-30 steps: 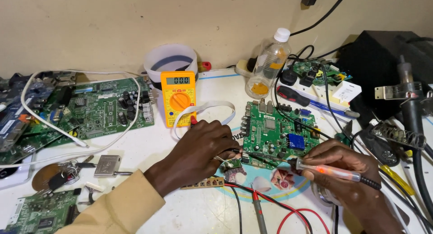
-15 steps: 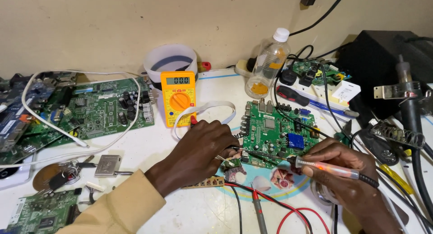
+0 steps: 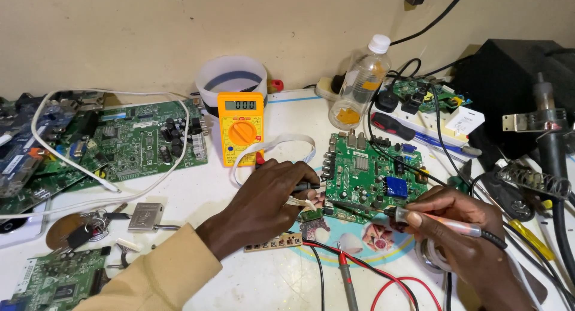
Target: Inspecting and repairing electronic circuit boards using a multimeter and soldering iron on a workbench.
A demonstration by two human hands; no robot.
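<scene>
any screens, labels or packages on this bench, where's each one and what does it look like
Multimeter screen: small grey rectangular display at the top of the orange multimeter, centre of the bench.
Bottle label: faded yellowish band round the clear plastic bottle with a white cap, behind the green circuit board.
White card or box: flat, white, dark print, right rear by the cables.

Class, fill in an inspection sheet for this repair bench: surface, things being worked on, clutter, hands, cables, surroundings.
Surface: white tabletop, crowded.
Job's things: small green circuit board; slim soldering iron.
Clutter: yellow multimeter, clear plastic bottle, white plastic tub, large green circuit board, bunch of keys.
Hands: left hand at the small board's edge; right hand gripping the iron.
Cables: red and black test leads; white cord.
Surroundings: beige wall.
</scene>
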